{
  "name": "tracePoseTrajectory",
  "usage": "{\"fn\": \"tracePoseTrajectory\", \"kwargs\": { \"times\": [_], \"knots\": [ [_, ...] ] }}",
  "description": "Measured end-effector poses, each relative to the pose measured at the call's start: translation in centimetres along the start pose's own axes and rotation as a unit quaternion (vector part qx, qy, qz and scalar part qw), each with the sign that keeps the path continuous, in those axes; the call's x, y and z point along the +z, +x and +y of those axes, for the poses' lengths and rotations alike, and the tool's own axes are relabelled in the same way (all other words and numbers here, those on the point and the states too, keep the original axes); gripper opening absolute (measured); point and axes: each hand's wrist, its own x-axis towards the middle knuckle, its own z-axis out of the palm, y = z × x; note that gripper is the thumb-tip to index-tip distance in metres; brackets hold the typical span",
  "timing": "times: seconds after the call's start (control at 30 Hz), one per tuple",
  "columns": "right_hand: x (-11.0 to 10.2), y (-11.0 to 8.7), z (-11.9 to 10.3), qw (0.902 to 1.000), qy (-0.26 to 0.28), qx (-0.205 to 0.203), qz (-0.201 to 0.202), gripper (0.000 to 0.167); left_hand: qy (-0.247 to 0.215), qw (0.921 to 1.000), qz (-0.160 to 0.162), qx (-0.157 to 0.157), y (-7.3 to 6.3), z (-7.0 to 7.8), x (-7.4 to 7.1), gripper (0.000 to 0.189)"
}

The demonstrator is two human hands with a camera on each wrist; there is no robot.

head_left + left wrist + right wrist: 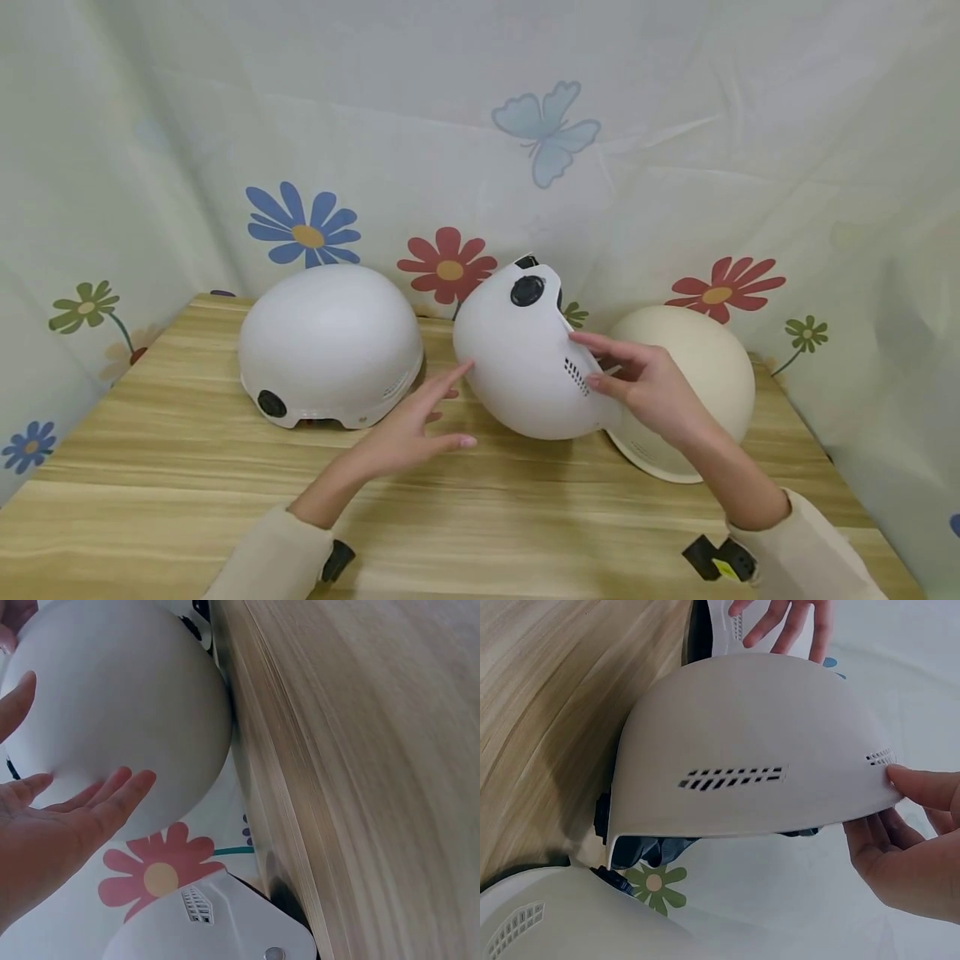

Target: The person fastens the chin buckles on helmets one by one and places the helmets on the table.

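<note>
A white helmet [517,375] is tilted up on its side in the middle, its black round dial toward the back. My right hand [654,390] pinches its rim near the vent slots, thumb outside and fingers under the edge, as the right wrist view also shows. My left hand [405,433] is at the helmet's left side with fingers extended and thumb apart; whether the fingertips touch the shell I cannot tell. Another white helmet [330,342] stands dome up on the left. Behind my right hand a cream helmet [708,375] rests on the table, partly covered.
The wooden table [480,533] carries all three helmets. A pale curtain [420,108] printed with flowers and a butterfly hangs close behind and at both sides. The tilted helmet is close to the cream one.
</note>
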Motion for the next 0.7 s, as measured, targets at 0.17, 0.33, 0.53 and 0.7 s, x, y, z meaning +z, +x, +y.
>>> {"fn": "tracePoseTrajectory", "kwargs": {
  "times": [0.17, 0.33, 0.53, 0.7],
  "knots": [
    [-0.08, 0.02, 0.05, 0.9997, -0.015, -0.011, 0.013, 0.046, 0.009, 0.9999, -0.005, 0.002, -0.01, 0.10, 0.10, 0.083],
    [-0.33, -0.10, 0.36, 0.9980, -0.033, -0.011, 0.052, 0.047, 0.013, 0.9998, -0.015, -0.002, 0.04, 0.20, 0.16, 0.081],
    [-0.74, -0.20, 0.76, 0.9969, -0.023, 0.000, 0.075, 0.049, 0.008, 0.9997, -0.021, -0.012, 0.04, 0.46, 0.20, 0.080],
    [-0.78, -0.17, 0.81, 0.9974, 0.010, 0.007, 0.070, 0.049, 0.006, 0.9996, -0.022, -0.015, -0.02, 0.54, 0.17, 0.080]
  ]
}}
